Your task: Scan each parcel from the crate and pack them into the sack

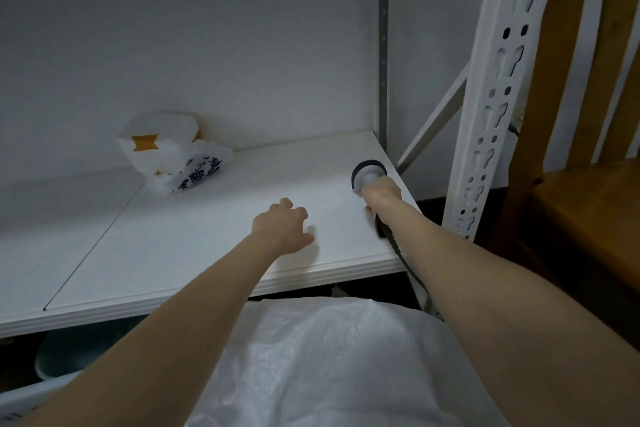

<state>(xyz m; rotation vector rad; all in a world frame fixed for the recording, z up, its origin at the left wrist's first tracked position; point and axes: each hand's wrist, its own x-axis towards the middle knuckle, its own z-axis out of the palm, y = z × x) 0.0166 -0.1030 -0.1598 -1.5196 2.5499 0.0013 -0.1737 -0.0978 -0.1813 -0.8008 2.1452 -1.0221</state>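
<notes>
My right hand [381, 192] is wrapped round the handle of the grey-and-black handheld barcode scanner [369, 174] at the right of the frame. The scanner's round head lies near the far right corner of the flat white shelf board [207, 253], and its dark coiled cable [401, 253] drops off the front edge. I judge it sits there so the scanner stays within reach without crowding the working area. My left hand [282, 227] is at mid-frame over the bare shelf, fingers loosely curled and holding nothing; I cannot tell whether it touches the board. A white plastic-wrapped parcel with orange tape [162, 142] rests at the back of the shelf, centre left, with a crumpled white bag with dark printed characters [201, 170] against it. The white woven sack [329, 357] fills the lower middle, just under the shelf's front edge, so a scanned parcel need only drop in. I cannot make out the crate.
</notes>
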